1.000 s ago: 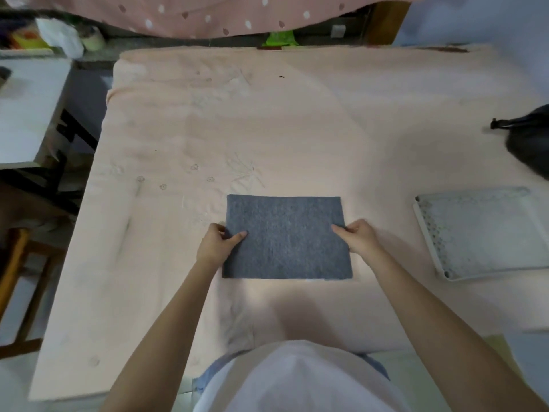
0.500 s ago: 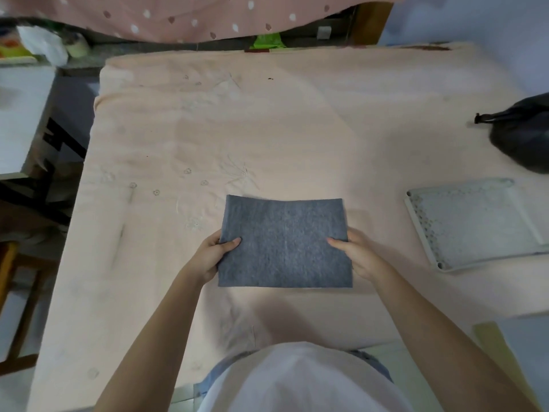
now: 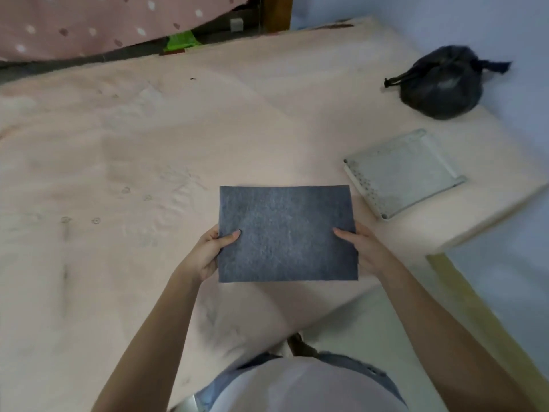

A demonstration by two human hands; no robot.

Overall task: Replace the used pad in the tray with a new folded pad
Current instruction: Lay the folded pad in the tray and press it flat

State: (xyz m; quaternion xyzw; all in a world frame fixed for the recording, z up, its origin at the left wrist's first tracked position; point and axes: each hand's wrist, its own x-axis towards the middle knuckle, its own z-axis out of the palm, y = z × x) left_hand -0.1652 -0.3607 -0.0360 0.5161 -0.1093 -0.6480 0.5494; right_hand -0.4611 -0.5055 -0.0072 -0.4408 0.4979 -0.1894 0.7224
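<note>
A grey folded felt pad [image 3: 286,233] is held flat above the pink surface, in the middle of the view. My left hand [image 3: 209,252] pinches its left edge, thumb on top. My right hand [image 3: 364,246] pinches its right edge the same way. The shallow white tray [image 3: 368,200] lies to the right of the pad on the pink surface, apart from both hands. Its inside looks pale grey and speckled; whether a pad lies in it I cannot tell.
A tied black plastic bag [image 3: 439,84] sits beyond the tray near the blue wall. The pink cloth-covered surface [image 3: 133,159] ends at its right edge close to the tray. A dotted pink cloth [image 3: 89,22] hangs at the far back.
Both hands have lifted the grey pad off the surface and carried it toward me. The view has swung right, so the tray and bag now sit closer to the middle.
</note>
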